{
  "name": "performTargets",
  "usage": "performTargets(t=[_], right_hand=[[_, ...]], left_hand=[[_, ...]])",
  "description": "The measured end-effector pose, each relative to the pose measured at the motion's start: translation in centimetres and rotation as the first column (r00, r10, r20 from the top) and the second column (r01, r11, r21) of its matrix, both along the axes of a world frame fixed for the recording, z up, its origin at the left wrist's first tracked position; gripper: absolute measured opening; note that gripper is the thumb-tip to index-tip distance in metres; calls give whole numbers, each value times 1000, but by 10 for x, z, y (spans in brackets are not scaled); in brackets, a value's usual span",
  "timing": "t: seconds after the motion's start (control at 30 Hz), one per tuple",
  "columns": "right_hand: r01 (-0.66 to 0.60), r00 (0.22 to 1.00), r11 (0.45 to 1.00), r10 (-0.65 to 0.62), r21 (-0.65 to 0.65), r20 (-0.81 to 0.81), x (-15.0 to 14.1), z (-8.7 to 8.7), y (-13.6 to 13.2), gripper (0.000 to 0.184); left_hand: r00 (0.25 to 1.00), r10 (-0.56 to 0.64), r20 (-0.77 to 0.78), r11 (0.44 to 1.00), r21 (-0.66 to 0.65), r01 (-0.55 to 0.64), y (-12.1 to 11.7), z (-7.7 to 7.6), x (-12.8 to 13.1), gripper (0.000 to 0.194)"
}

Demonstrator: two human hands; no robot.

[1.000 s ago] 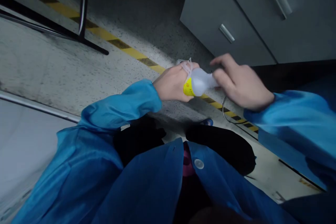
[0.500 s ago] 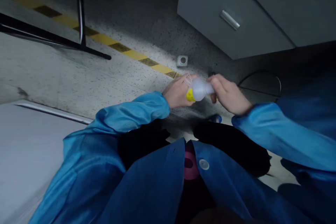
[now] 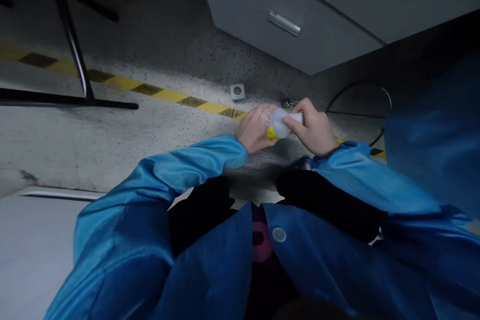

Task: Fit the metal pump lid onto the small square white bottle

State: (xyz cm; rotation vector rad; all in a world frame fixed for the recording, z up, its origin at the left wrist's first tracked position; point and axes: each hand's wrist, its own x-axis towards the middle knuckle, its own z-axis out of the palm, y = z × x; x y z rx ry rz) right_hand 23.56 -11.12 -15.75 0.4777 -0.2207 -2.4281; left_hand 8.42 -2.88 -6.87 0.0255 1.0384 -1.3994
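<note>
1. Translucent bottle [image 3: 277, 121], one: held in mid-air between the two hands, in front of the wearer and above the floor; tilted on its side, base end toward the left hand, narrow neck toward the right.
2. Yellow label [image 3: 272, 133], one: on the bottle's body, partly covered by the left hand; lettering too small to read.
3. Left hand [image 3: 255, 131]: clamped around the bottle's body, back of the hand toward the camera.
4. Pale strands [image 3: 265, 111]: thin, lying over the left hand's knuckles, beside the bottle; attachment cannot be told.
5. Right hand [image 3: 318, 132]: closed on the bottle's neck, thumb laid along the near side.
6. Coat [image 3: 202, 265], blue, long-sleeved: worn by the person, with one pale button [image 3: 279, 234] showing.
7. Trousers [image 3: 330, 200], black: below the forearms.
8. Floor [image 3: 90, 152], speckled grey: crossed by striped tape [image 3: 170, 95], yellow and dark.
9. White box [image 3: 237, 91], small, round dark-edged face: on the floor just beyond the tape.
10. Drawer unit [image 3: 243, 2], grey: beyond the hands, with a metal handle [image 3: 284, 23].
11. Metal legs [image 3: 75, 45], dark: standing at upper left.
</note>
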Motion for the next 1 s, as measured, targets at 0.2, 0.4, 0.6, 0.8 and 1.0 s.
performTargets(t=[0.2,0.4,0.6,0.8,1.0], right_hand=[[-90,986,993,78,77,145,40,-15,-15,37],[-500,861,827,442,257,252,74,-19,-94,40],[-674,738,712,639,198,215,58,-15,-182,73],[-665,747,736,655,129,113,21,-14,-220,75],[-619,785,773,616,139,65,51,-10,-164,97]], left_hand=[[983,181,27,973,139,-183,-25,-8,6,90],[961,-275,-40,955,107,278,-12,29,-76,97],[887,-457,-60,888,-89,452,-31,98,-157,109],[909,-417,-11,898,-156,411,-66,113,-168,109],[918,-391,-65,889,-284,359,-85,104,-164,92]])
